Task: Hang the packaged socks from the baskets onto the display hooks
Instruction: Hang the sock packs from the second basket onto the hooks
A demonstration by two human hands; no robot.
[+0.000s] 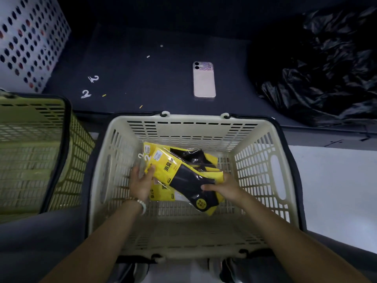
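Observation:
Several yellow sock packs with black socks (pixel 179 172) lie at the bottom of a cream plastic basket (pixel 263 164) below me. Small white hooks show at the packs' far left ends. My left hand (pixel 141 181) pinches the left edge of the top pack, thumb on its face. My right hand (pixel 223 186) grips the same pack at its right side, thumb laid across the black sock. A pale wall panel with rows of holes (pixel 30 37) stands at the upper left; no display hooks are visible.
A green basket (pixel 61 150) stands to the left. On the dark mat lie a pink phone (pixel 204 79), two loose white plastic hooks (pixel 89 85) and small scraps. A black plastic bag (pixel 318 64) fills the upper right. My shoes show below the cream basket.

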